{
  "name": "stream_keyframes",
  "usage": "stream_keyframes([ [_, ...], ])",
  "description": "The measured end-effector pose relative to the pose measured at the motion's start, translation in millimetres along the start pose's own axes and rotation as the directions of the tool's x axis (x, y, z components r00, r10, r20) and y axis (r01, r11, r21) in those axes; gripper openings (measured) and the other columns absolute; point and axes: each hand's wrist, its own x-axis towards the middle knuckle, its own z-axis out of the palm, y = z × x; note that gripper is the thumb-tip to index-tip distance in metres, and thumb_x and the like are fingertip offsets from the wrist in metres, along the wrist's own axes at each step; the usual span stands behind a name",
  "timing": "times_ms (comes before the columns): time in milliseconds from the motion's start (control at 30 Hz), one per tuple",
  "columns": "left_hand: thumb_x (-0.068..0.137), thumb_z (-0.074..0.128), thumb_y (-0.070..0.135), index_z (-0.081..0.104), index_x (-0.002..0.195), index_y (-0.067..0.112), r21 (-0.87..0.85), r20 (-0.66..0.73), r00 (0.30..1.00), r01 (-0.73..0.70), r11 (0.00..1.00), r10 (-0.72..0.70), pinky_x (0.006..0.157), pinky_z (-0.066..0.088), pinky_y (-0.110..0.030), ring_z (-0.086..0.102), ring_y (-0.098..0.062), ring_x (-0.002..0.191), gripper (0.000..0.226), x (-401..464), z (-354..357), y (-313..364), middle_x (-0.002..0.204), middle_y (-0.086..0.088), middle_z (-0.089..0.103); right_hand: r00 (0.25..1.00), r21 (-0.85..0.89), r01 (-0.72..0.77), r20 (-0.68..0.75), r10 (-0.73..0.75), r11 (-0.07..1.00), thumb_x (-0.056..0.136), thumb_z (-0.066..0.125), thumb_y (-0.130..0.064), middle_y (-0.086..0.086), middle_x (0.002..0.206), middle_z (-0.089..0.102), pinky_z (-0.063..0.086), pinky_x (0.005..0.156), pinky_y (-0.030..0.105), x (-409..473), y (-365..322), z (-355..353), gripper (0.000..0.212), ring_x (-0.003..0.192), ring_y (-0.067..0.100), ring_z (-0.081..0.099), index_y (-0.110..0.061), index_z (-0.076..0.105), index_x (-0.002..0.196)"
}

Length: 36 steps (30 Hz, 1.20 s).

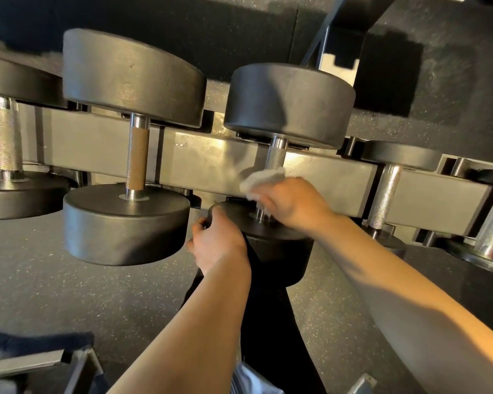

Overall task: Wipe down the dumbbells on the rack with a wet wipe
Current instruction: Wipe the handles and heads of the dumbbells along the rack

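Observation:
Black round-headed dumbbells lie across a grey steel rack (205,163). My right hand (293,203) holds a crumpled white wet wipe (261,180) against the knurled steel handle (275,157) of the middle dumbbell (289,106), near its lower end. My left hand (217,243) grips the rim of that dumbbell's near head (279,251). The lower part of the handle is hidden behind the wipe and my fingers.
A larger dumbbell (131,78) with a brownish handle sits just left, and another lies at the far left (17,81). Smaller chrome-handled dumbbells (384,191) fill the rack to the right. Speckled rubber floor (54,294) lies below, with a metal frame (77,362) at bottom left.

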Motion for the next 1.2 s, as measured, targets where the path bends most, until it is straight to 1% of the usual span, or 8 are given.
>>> stream_keyframes([
  [133, 0.083, 0.049, 0.051, 0.055, 0.129, 0.033, -0.013, -0.003, 1.000, 0.003, 1.000, -0.003, 0.098, 0.044, -0.048, 0.053, -0.028, 0.106, 0.050, 2, 1, -1, 0.127, -0.002, 0.047, 0.881, 0.060, -0.130, -0.451, 0.143, 0.990, 0.097, 0.048, -0.028, 0.012, 0.097, 0.069, 0.052, 0.068, 0.040, 10, 22, -9, 0.035, 0.084, 0.033, 0.064, -0.025, 0.055, 0.131],
  [300, 0.080, 0.047, 0.052, 0.055, 0.128, 0.034, -0.029, 0.002, 1.000, 0.009, 1.000, -0.009, 0.098, 0.045, -0.047, 0.055, -0.029, 0.105, 0.052, 2, 0, -1, 0.129, -0.002, 0.051, 0.949, 0.153, -0.014, -0.309, 0.061, 0.988, 0.097, 0.044, -0.033, 0.004, 0.087, 0.059, 0.044, 0.065, 0.032, -1, 22, 15, 0.038, 0.079, 0.030, 0.060, -0.034, 0.054, 0.133],
  [400, 0.084, 0.048, 0.050, 0.055, 0.130, 0.033, -0.026, 0.001, 1.000, 0.013, 1.000, -0.013, 0.097, 0.045, -0.044, 0.054, -0.027, 0.106, 0.049, 1, 0, 0, 0.131, -0.001, 0.048, 0.955, 0.320, -0.029, -0.272, 0.121, 0.947, 0.094, 0.055, -0.032, -0.008, 0.108, 0.068, 0.048, 0.076, 0.029, -18, 17, 23, 0.029, 0.094, 0.015, 0.063, -0.033, 0.062, 0.122],
  [533, 0.086, 0.049, 0.049, 0.056, 0.129, 0.031, -0.022, 0.002, 1.000, 0.006, 1.000, -0.006, 0.097, 0.044, -0.046, 0.053, -0.029, 0.106, 0.047, 0, 0, 0, 0.131, -0.001, 0.046, 0.771, 0.884, -0.095, -0.225, 0.595, 0.458, 0.088, 0.066, -0.031, -0.014, 0.065, 0.054, 0.040, 0.058, 0.021, -27, 8, 22, 0.012, 0.058, 0.006, 0.049, -0.034, 0.059, 0.079],
  [700, 0.087, 0.049, 0.048, 0.054, 0.131, 0.031, -0.025, 0.006, 1.000, 0.003, 1.000, -0.003, 0.098, 0.043, -0.044, 0.052, -0.028, 0.108, 0.048, 0, -1, 0, 0.132, -0.001, 0.045, 0.485, 0.951, -0.166, -0.153, 0.861, 0.262, 0.090, 0.062, -0.033, -0.007, 0.065, 0.052, 0.044, 0.063, 0.025, -17, 8, 18, 0.029, 0.059, 0.005, 0.049, -0.022, 0.046, 0.069],
  [867, 0.088, 0.049, 0.047, 0.053, 0.134, 0.028, -0.031, 0.009, 1.000, -0.001, 1.000, 0.001, 0.091, 0.039, -0.039, 0.050, -0.027, 0.109, 0.049, -1, -1, 0, 0.134, -0.002, 0.043, 0.594, 0.979, -0.201, 0.136, 0.793, -0.017, 0.098, 0.047, -0.023, 0.003, 0.103, 0.063, 0.048, 0.091, 0.035, 18, -10, 21, 0.013, 0.099, 0.019, 0.059, -0.021, 0.059, 0.101],
  [1033, 0.088, 0.049, 0.046, 0.053, 0.133, 0.029, -0.038, -0.001, 1.000, 0.002, 0.999, -0.002, 0.085, 0.038, -0.038, 0.051, -0.026, 0.106, 0.048, 0, 0, -1, 0.133, -0.001, 0.043, 0.603, 0.977, -0.098, 0.209, 0.770, -0.188, 0.098, 0.049, -0.021, 0.009, 0.087, 0.059, 0.048, 0.092, 0.040, 25, 5, 13, 0.026, 0.087, 0.024, 0.058, -0.020, 0.046, 0.072],
  [1200, 0.088, 0.049, 0.045, 0.054, 0.132, 0.029, -0.047, -0.010, 1.000, 0.001, 0.999, -0.001, 0.082, 0.038, -0.038, 0.051, -0.024, 0.102, 0.047, 0, 0, 0, 0.132, -0.001, 0.046, 0.568, 0.946, -0.005, 0.269, 0.778, -0.324, 0.094, 0.056, -0.012, 0.005, 0.093, 0.060, 0.047, 0.090, 0.037, 40, 8, 2, 0.018, 0.090, 0.019, 0.056, -0.023, 0.051, 0.081],
])
